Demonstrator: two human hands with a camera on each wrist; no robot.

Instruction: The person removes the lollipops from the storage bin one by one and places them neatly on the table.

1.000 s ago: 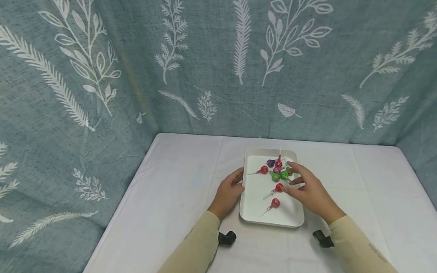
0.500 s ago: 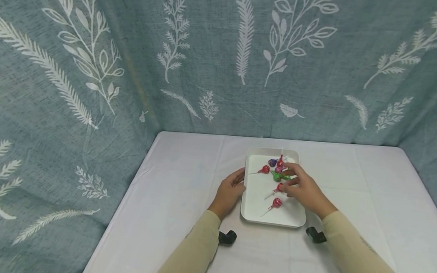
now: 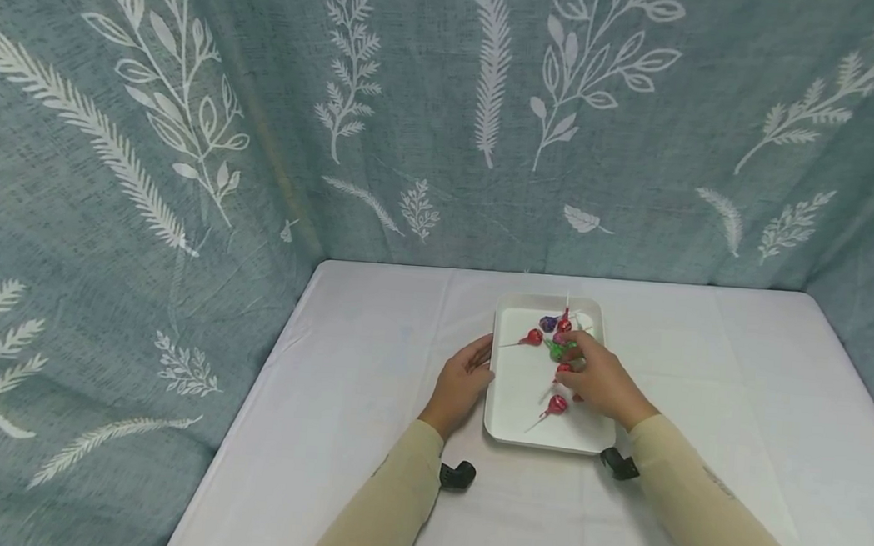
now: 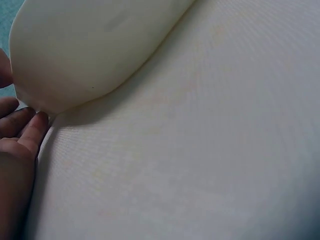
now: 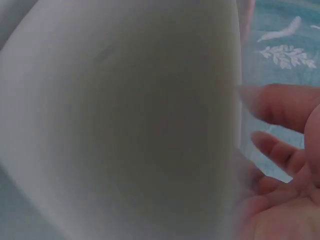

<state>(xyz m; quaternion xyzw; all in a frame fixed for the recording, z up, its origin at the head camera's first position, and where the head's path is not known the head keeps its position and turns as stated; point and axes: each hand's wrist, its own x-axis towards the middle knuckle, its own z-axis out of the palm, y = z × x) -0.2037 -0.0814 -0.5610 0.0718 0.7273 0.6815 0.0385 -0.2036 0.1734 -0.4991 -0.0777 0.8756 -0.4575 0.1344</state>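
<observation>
A white rectangular tray [image 3: 522, 412] holds several wrapped lollipops. In the head view my left hand [image 3: 457, 389] rests against its left wall, thumb and fingers outside the rim; the left wrist view shows the fingertips [image 4: 40, 119] at the tray's edge. My right hand [image 3: 601, 385] is over the tray's right half, fingers bent among the lollipops, thumb and index apart around a green lollipop [image 3: 557, 350] and a partly covered red lollipop [image 3: 564, 368]. What the fingertips touch is hidden. Nearer me lies another red lollipop [image 3: 557, 405]; a third red lollipop [image 3: 534, 337] lies at the left.
At the tray's far end are a purple lollipop [image 3: 548, 323] and a red one [image 3: 565, 321] with its stick pointing away. A white cloth covers the table [image 3: 373, 328]. Behind it hangs a teal curtain [image 3: 432, 114] with white leaf prints. Black wrist-camera mounts [image 3: 458, 475] sit below the sleeves.
My right hand has moved left and further over the lollipops, covering more of the green and red ones. My left hand has stayed at the tray's left wall.
</observation>
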